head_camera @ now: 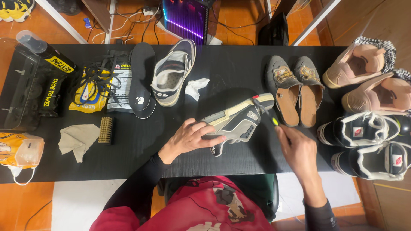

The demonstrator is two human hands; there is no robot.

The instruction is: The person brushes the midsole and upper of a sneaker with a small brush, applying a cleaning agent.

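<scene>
Left hand (188,139) on grey sneaker (237,122)

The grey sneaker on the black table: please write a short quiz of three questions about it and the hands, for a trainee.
1. True or false: the left hand rests on the grey sneaker.
2. What does the right hand hold? A) a small brush with a yellow-green tip B) a cloth C) a bottle
3. Which pair lies directly right of the sneaker's toe?

Key: 1 true. 2 A. 3 the worn grey slip-on shoes.
</scene>
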